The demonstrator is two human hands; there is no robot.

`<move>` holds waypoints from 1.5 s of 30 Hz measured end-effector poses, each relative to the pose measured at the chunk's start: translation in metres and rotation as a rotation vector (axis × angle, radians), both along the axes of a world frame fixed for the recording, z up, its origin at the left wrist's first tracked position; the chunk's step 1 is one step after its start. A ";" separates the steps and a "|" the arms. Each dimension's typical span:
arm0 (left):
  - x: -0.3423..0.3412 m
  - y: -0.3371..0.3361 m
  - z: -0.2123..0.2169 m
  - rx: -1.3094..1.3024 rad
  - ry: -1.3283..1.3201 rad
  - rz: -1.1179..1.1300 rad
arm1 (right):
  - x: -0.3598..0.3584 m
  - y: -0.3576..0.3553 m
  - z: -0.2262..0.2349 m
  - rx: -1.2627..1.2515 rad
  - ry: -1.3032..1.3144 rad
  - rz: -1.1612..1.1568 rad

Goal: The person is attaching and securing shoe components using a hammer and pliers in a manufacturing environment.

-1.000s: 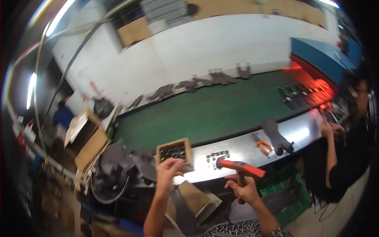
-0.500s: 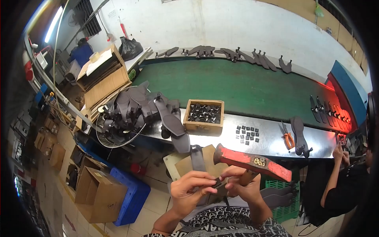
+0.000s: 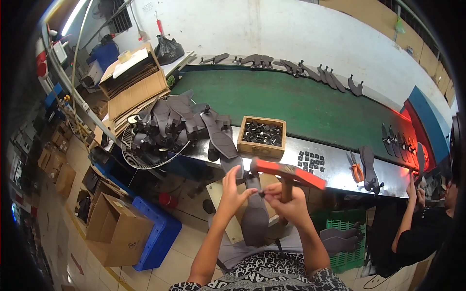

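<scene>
My right hand (image 3: 290, 202) is closed round the handle of a red-headed hammer (image 3: 287, 172), its head raised above the knuckles. Thumb and forefinger of that hand pinch a small black piece (image 3: 261, 194). My left hand (image 3: 234, 195) has its fingers stretched upward and apart, the thumb tip reaching to the small piece. Under both hands lies a dark grey shoe sole (image 3: 255, 220), its heel end away from me, on a pale board (image 3: 228, 216) in front of my lap. My left hand partly covers the board.
A wooden box (image 3: 260, 148) of small black parts stands on the metal ledge, beside several black squares (image 3: 311, 161), orange-handled pliers (image 3: 357, 170) and soles (image 3: 369, 167). A wire basket (image 3: 127, 148) heaped with soles is left. A co-worker's hand (image 3: 412, 190) works at far right.
My hands have moved up and away from me over the sole. The left hand's fingers have straightened and spread. The hammer has shifted left, and the whole view has tilted slightly.
</scene>
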State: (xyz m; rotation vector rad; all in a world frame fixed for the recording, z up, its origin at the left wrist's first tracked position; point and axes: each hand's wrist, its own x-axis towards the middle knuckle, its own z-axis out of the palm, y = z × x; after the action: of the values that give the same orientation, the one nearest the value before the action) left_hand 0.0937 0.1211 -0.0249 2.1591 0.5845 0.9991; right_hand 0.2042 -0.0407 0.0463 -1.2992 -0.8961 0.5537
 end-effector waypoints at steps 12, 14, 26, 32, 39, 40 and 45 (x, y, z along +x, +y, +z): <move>-0.006 -0.002 -0.027 0.051 0.101 -0.017 | 0.036 0.058 -0.043 -0.245 -0.354 0.156; -0.009 -0.005 -0.032 0.043 0.018 0.004 | 0.034 0.060 -0.045 -0.185 -0.430 0.176; -0.005 0.005 -0.039 -0.002 -0.010 -0.110 | 0.033 0.051 -0.034 -0.161 -0.633 0.187; -0.002 0.007 -0.025 -0.304 -0.039 -0.215 | 0.033 0.043 -0.031 -0.224 -0.636 0.162; -0.008 0.005 -0.016 -0.524 -0.036 -0.257 | -0.002 0.018 0.006 -0.235 -0.288 0.019; -0.007 0.004 -0.017 -0.496 -0.075 -0.282 | -0.006 0.008 0.013 -0.254 -0.106 0.005; -0.005 0.002 -0.014 -0.570 -0.078 -0.288 | -0.028 -0.023 0.023 -0.272 -0.458 -0.132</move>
State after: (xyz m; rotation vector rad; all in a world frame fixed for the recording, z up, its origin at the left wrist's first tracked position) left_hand 0.0887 0.1234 -0.0393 1.6312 0.4376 0.6564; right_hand 0.1758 -0.0637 0.0695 -1.7620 -1.1242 0.2810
